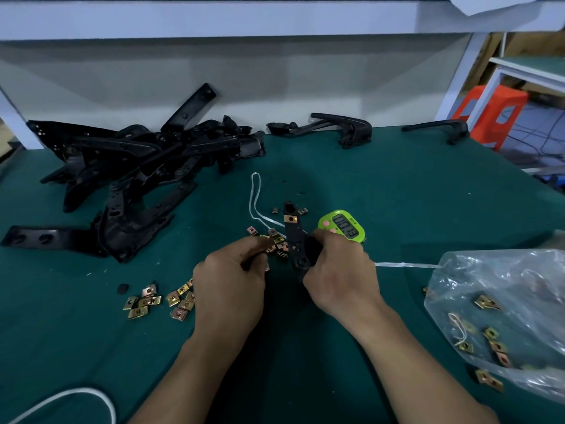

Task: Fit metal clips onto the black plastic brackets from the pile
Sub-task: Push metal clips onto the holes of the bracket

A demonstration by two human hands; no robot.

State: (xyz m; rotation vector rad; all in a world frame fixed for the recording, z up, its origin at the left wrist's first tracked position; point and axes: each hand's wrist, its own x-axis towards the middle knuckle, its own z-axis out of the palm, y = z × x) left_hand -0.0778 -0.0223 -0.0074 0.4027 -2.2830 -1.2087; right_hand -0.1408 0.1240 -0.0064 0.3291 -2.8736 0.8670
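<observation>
My right hand (336, 270) grips a black plastic bracket (293, 234) that points away from me, with one brass-coloured metal clip (292, 219) fitted near its far end. My left hand (232, 280) is curled just left of the bracket, its fingertips among loose clips (276, 243); a small clip shows at its fingers. A big pile of black brackets (128, 166) lies at the back left. More loose clips (153, 302) lie left of my left hand.
A green digital timer (344, 226) sits just beyond my right hand. A clear plastic bag with clips (501, 313) lies at the right, tied with white string. Two finished-looking black brackets (342, 128) (440, 130) lie along the back edge. White cord (256, 194) loops on the green mat.
</observation>
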